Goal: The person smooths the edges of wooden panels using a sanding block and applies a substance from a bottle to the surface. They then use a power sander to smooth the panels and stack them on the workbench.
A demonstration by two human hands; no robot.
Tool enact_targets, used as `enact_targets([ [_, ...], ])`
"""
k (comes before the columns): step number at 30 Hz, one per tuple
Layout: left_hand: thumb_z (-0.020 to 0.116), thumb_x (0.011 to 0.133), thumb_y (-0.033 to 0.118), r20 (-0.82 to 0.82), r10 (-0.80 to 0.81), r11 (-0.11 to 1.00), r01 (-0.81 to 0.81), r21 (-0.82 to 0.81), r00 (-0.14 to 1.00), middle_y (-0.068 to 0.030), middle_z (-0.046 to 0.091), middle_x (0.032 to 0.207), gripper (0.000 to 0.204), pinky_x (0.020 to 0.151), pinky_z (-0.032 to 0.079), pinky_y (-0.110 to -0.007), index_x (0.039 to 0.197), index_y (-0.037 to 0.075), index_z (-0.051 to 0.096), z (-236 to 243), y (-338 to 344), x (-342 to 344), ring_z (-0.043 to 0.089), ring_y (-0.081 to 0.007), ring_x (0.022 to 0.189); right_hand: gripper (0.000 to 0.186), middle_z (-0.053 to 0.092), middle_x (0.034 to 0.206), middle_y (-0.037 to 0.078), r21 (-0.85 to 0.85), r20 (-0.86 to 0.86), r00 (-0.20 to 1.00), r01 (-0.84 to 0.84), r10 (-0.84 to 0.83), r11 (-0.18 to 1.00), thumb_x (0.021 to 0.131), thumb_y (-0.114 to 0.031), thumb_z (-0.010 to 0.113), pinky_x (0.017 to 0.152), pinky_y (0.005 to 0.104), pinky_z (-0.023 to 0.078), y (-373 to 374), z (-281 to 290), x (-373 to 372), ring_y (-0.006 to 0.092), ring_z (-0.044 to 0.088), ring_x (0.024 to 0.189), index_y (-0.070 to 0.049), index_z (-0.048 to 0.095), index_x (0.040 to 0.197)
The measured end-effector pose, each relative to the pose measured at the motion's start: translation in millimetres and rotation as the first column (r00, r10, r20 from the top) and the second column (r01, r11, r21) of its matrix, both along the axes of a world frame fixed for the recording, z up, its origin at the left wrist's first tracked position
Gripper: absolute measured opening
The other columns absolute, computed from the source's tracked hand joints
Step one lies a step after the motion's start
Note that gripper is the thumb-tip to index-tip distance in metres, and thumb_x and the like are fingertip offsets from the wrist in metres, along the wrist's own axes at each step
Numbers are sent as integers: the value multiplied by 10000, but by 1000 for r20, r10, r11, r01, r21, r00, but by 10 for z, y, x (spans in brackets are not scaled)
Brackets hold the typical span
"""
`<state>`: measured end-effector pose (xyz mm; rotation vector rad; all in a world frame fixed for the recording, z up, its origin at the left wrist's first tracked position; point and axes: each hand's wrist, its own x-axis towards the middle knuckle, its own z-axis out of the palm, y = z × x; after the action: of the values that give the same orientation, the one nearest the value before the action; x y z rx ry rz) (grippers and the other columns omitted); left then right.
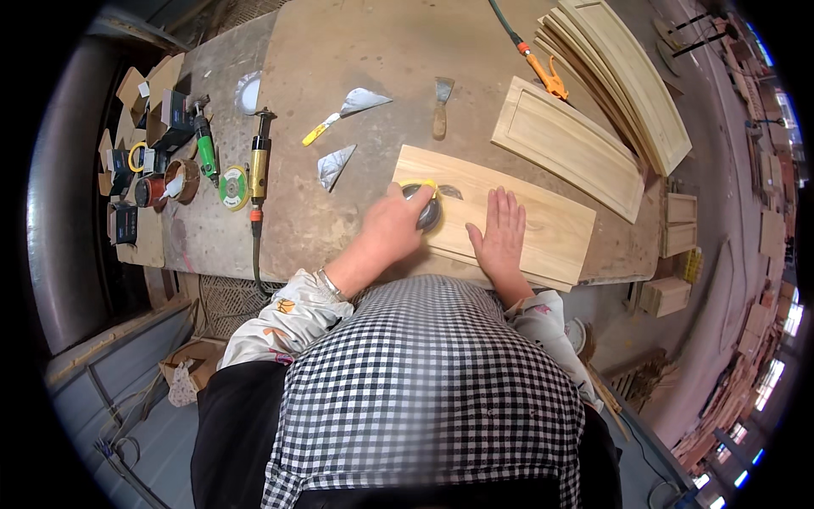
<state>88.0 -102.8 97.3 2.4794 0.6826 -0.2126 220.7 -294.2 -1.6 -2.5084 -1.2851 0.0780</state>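
the left hand (392, 227) was curled down over a small round sander (426, 210) near the middle of the frame, fingers pressed together across its top and the thumb wrapped low, probably so the weight bore straight down through the tool. the sander sat on the left end of a pale wooden door panel (543, 222) that lay flat at the near edge of the table (356, 51). the right hand (500, 233) lay spread and flat on the panel just beside the tool, holding nothing, seemingly to pin the board against sliding.

spare tools kept to the left of centre, out of the working area: a yellow-handled putty knife (343, 114), a wooden-handled scraper (440, 106), a brass-coloured air tool (259, 161) beside a green disc (234, 187). more framed door panels (566, 144) were stacked toward the upper right.

the hand covered most of the sander, so its pad and any hose could not be made out. the near edge of the panel was cut off by the checked apron (424, 399), and the boxes at the far left were too distorted to identify.
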Motion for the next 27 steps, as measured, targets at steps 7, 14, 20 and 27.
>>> enact_targets([
  [7,735,734,108,-74,275,961,-275,1,959,-250,569,1125,662,828,515,-501,1342,160,477,88,262,-557,614,-458,979,775,357,1538,166,27,-83,979,-183,185,983,853,-365,678,1185,533,173,286,2,-140,335,278,1451,-6,377,1470],
  [14,787,703,113,-32,557,822,-545,167,830,-252,588,1113,714,837,499,-514,1338,117,460,-333,600,-1415,595,-460,1012,756,400,1516,154,81,-110,950,-284,292,955,821,-353,709,1185,508,206,519,168,-203,310,312,1438,-6,430,1432],
  [20,790,694,102,-91,563,821,-544,172,821,-243,558,1184,715,893,475,-504,1326,72,456,-492,553,-1440,547,-448,1103,759,392,1519,160,-22,-71,995,-69,68,997,824,-353,709,1181,514,207,-108,176,-22,318,315,1436,-26,418,1444],
  [27,733,738,79,260,183,940,-246,237,948,-233,443,1394,574,1071,354,-502,1259,-25,513,-303,265,-904,406,-432,1296,775,393,1496,225,-44,130,849,520,-511,853,859,-366,695,1149,511,261,-1190,-141,451,378,333,1410,8,374,1456],
])
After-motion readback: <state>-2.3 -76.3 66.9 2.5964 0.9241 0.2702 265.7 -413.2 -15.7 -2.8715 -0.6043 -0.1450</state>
